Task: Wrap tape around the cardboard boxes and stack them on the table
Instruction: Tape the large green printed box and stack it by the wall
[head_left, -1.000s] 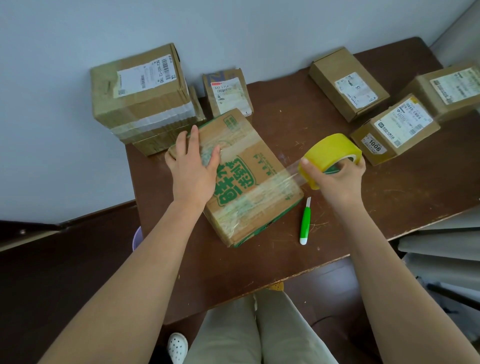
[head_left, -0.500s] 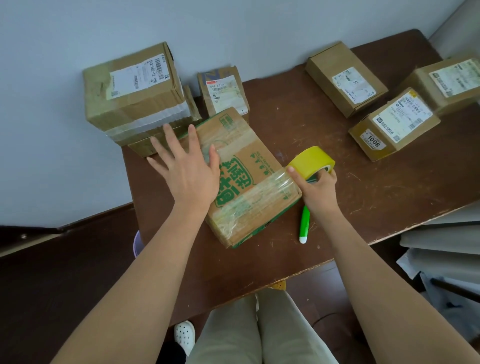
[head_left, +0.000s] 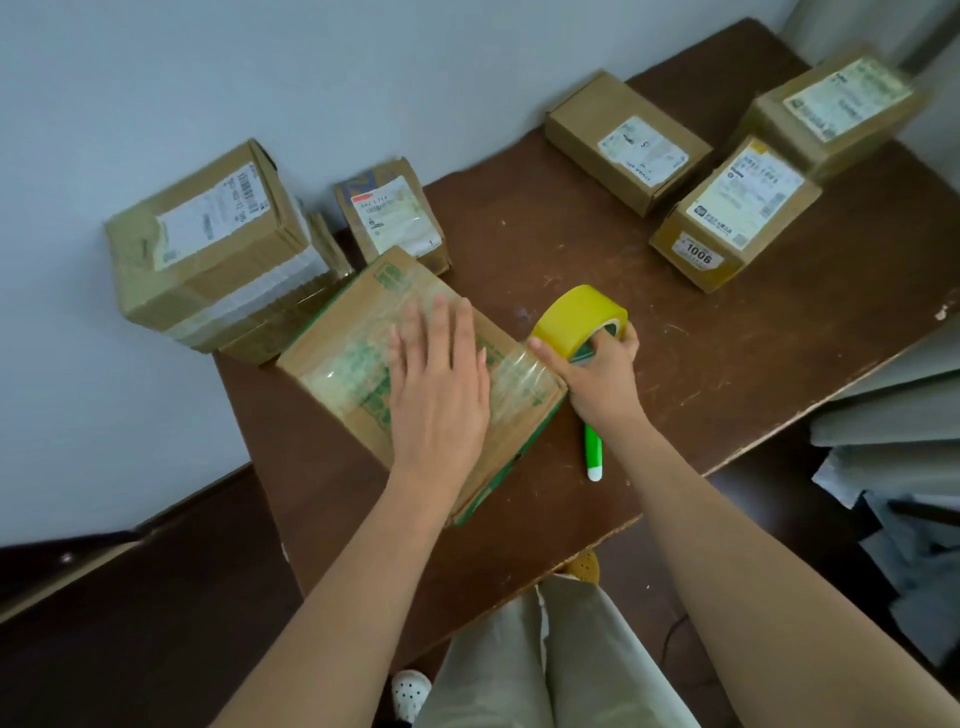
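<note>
The big box (head_left: 415, 374) with green print lies flat in the middle of the frame, on the left part of the brown table (head_left: 727, 374). Its near corner sits close to the table's front edge. Shiny clear tape runs across its top. The left hand (head_left: 441, 384) lies flat on the box with straight fingers, pressing down. The right hand (head_left: 602, 374) grips the yellow tape roll (head_left: 576, 317), fingers hooked in its hole, right at the box's right edge. A green pen (head_left: 593, 452) lies just beside that edge, partly under the wrist.

In the upper left of the frame, a box stack (head_left: 218, 249) sits at the table's back corner by the wall. A small box (head_left: 395, 218) stands just behind the big box. Three more boxes (head_left: 727, 171) sit in the upper right. Bare table lies between the roll and those three. All boxes are closed, so what is inside cannot be seen.
</note>
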